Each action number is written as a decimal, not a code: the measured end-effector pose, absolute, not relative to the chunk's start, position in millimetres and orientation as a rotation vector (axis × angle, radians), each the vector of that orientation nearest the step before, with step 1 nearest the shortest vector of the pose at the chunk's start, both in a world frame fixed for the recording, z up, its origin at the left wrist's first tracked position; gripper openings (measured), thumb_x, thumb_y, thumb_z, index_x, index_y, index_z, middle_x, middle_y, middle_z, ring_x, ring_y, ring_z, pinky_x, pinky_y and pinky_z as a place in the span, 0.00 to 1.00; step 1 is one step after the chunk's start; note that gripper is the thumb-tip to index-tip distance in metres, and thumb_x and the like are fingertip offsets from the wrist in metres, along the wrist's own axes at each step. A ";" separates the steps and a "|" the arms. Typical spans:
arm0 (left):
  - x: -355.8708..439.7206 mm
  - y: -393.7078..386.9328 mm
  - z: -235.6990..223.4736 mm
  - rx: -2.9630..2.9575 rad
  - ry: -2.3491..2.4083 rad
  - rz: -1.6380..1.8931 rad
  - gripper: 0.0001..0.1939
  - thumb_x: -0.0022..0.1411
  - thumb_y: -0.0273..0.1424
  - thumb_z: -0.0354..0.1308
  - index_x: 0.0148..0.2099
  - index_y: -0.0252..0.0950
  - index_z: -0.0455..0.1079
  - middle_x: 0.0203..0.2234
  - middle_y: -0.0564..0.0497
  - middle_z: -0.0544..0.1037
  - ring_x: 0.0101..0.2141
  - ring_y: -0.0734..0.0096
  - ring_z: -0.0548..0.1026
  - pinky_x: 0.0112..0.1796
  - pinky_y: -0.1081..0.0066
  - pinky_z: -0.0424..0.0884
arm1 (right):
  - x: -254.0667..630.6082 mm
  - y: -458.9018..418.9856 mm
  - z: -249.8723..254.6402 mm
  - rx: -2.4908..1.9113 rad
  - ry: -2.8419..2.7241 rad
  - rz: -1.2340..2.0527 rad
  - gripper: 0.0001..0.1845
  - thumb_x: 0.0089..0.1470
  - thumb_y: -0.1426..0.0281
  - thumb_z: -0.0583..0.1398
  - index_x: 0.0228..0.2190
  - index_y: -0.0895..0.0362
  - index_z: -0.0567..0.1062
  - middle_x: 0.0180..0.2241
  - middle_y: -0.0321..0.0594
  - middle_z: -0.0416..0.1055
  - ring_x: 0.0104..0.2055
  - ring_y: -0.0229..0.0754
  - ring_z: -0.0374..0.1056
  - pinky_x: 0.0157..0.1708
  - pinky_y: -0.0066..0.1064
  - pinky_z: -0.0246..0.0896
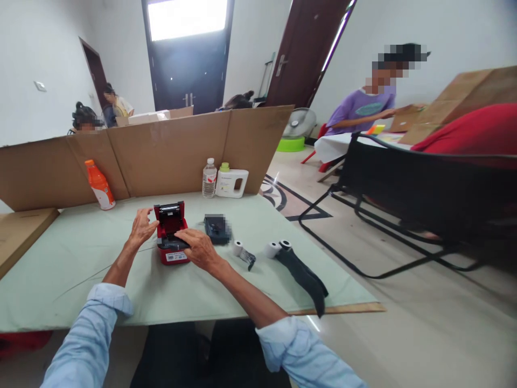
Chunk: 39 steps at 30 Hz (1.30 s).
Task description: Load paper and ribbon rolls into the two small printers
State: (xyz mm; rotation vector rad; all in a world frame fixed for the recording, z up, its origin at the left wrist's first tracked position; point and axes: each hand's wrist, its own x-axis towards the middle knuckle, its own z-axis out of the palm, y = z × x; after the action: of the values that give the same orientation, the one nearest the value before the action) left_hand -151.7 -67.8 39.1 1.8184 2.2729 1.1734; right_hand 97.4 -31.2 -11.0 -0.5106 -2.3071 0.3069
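A small red and black label printer point(175, 256) stands on the table with its lid point(169, 209) raised. My left hand point(142, 227) is at the lid's left side, fingers apart, close to its edge. From the right, my right hand point(200, 249) grips the printer's front rim, its fingers over a black strip there. Whether that strip is tape or part of the case, I cannot tell. Right of the printer lies a dark, partly blurred-out device point(217, 229). Nearby are a small roll with a patterned tail point(237, 248), a white roll point(272, 249) and a roll with a long black tail point(301, 272).
A cardboard screen point(169, 153) borders the table's far side. Before it stand an orange bottle point(99, 186), a clear water bottle point(209, 179) and a white jug point(231, 182). A flat carton point(24, 234) lies left. Other people sit beyond; a black folding chair point(404, 194) is at right.
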 end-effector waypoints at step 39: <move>-123.9 -146.4 -4.0 2.091 1.988 1.048 0.35 0.57 0.37 0.71 0.66 0.40 0.69 0.69 0.38 0.68 0.64 0.47 0.72 0.56 0.49 0.78 | 102.0 -31.0 -40.9 -0.605 -2.217 0.240 0.40 0.55 0.71 0.66 0.67 0.61 0.65 0.68 0.60 0.62 0.68 0.63 0.61 0.65 0.57 0.63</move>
State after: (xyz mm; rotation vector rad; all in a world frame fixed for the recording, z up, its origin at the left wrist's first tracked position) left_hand -123.9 -146.4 -4.0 2.0909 1.9880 1.0476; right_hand 102.0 -31.0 -40.9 -0.6049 -2.2168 0.2396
